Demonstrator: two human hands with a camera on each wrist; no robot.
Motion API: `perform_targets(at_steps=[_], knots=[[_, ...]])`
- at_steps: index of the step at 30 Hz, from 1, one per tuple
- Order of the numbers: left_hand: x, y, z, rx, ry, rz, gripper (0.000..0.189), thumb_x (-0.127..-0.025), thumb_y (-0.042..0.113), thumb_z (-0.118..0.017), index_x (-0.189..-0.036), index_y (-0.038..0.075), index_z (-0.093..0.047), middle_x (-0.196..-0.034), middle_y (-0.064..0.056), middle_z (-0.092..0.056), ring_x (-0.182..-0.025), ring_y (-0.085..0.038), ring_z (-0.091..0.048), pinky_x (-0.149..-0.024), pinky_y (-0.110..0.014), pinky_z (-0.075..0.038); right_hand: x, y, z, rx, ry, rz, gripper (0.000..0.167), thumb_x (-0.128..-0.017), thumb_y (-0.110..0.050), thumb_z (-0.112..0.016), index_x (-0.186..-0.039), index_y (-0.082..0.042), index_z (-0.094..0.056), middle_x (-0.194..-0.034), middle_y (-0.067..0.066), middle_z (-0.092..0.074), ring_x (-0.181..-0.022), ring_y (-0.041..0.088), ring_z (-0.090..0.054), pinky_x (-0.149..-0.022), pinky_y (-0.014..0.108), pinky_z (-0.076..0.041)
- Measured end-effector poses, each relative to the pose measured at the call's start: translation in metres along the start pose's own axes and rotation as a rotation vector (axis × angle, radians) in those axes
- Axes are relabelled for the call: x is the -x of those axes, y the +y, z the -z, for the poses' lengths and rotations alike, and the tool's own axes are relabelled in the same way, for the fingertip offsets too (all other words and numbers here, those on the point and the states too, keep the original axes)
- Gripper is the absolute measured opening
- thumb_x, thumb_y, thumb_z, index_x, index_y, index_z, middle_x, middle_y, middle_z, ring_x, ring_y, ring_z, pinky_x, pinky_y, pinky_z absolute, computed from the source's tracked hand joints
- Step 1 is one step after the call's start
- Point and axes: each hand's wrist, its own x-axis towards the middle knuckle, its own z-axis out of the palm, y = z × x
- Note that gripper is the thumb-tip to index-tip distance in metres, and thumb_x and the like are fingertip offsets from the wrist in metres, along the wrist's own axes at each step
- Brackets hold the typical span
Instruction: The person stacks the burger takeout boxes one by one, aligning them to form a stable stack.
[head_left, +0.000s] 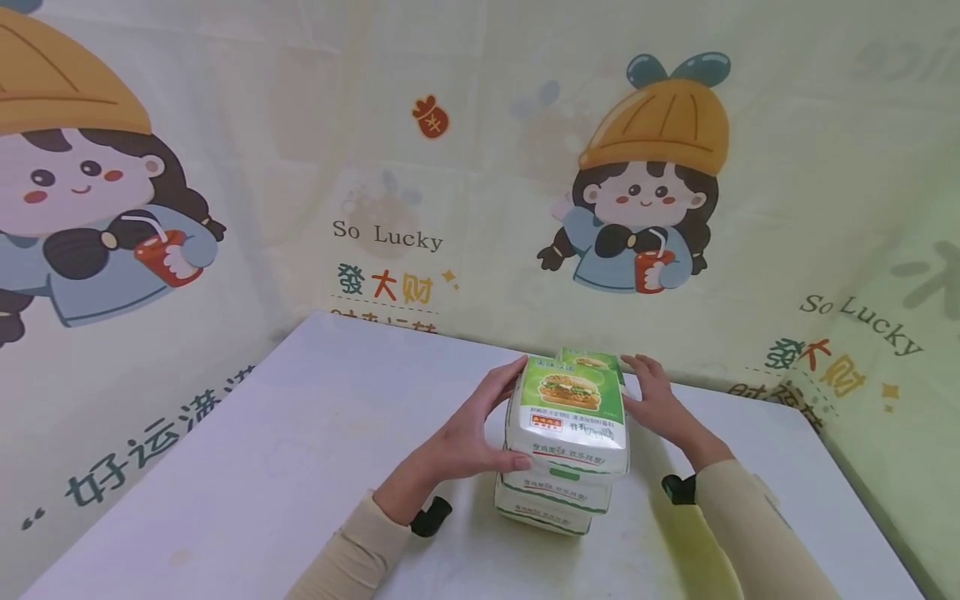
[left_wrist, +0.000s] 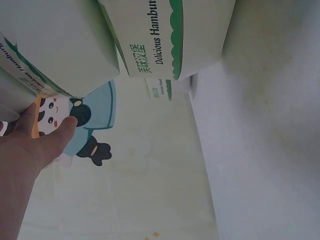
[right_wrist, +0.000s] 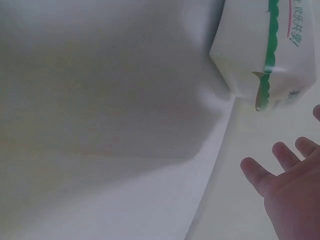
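A stack of white and green paper hamburger boxes stands on the white table, the top box [head_left: 573,400] showing a burger picture on its lid. Below it are a middle box [head_left: 555,492] and a bottom box [head_left: 543,517]. My left hand [head_left: 468,433] grips the top box's left side, thumb at the front edge and fingers toward the back. My right hand [head_left: 660,404] is at the stack's right rear, its fingers spread and fairly straight in the right wrist view, beside a box [right_wrist: 270,50]. Another green-lidded box [head_left: 588,358] shows behind the top one, mostly hidden.
The white table [head_left: 262,450] meets a printed cloth backdrop [head_left: 487,167] with cartoon figures along its back edge. Black wrist pieces [head_left: 431,517] show at both cuffs. A yellowish patch [head_left: 690,533] lies beside the right sleeve.
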Motion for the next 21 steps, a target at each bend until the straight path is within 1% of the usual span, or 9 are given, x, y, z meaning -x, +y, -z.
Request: perform_targets(at_steps=[3,8,11,15,21], knots=[[0.000,0.000,0.000,-0.010,0.003,-0.002,0.103,-0.078,0.050,-0.079,-0.158,0.033,-0.016,-0.158,0.011,-0.026,-0.146,-0.014,-0.031,-0.121,-0.050,-0.028,-0.007,0.001,-0.004,0.031,0.010,0.028,0.084,-0.089,-0.039,-0.065,-0.153,-0.003,-0.024,-0.159,0.031,-0.007,-0.142,0.057,-0.012,-0.106,0.078,-0.025],[0.000,0.001,0.001,-0.023,0.005,0.019,0.102,-0.078,0.046,-0.080,-0.157,0.034,-0.017,-0.158,0.010,-0.027,-0.146,-0.014,-0.032,-0.120,-0.053,-0.029,-0.015,0.003,-0.008,0.110,0.017,0.085,0.080,-0.088,-0.034,-0.065,-0.150,0.000,-0.028,-0.157,0.033,-0.014,-0.139,0.059,-0.018,-0.106,0.077,-0.025],[0.000,0.002,0.001,-0.031,0.002,0.043,0.101,-0.078,0.045,-0.080,-0.157,0.036,-0.017,-0.158,0.011,-0.026,-0.146,-0.013,-0.031,-0.120,-0.052,-0.029,-0.018,0.003,-0.009,0.133,-0.015,0.102,0.082,-0.088,-0.036,-0.066,-0.151,-0.001,-0.027,-0.158,0.031,-0.013,-0.140,0.058,-0.018,-0.105,0.077,-0.027],[-0.001,0.002,0.001,-0.042,0.001,0.066,0.101,-0.077,0.043,-0.081,-0.156,0.038,-0.017,-0.158,0.013,-0.026,-0.146,-0.010,-0.031,-0.120,-0.050,-0.031,-0.021,0.002,-0.009,0.135,-0.064,0.118,0.088,-0.086,-0.041,-0.069,-0.154,-0.004,-0.025,-0.160,0.028,-0.010,-0.143,0.055,-0.011,-0.106,0.077,-0.024],[-0.001,0.002,0.001,-0.056,0.005,0.064,0.101,-0.077,0.035,-0.082,-0.156,0.038,-0.018,-0.157,0.013,-0.027,-0.145,-0.011,-0.032,-0.119,-0.049,-0.032,-0.022,-0.002,-0.008,0.128,-0.086,0.135,0.090,-0.085,-0.042,-0.070,-0.153,-0.004,-0.026,-0.159,0.029,-0.014,-0.144,0.053,-0.011,-0.107,0.077,-0.023]])
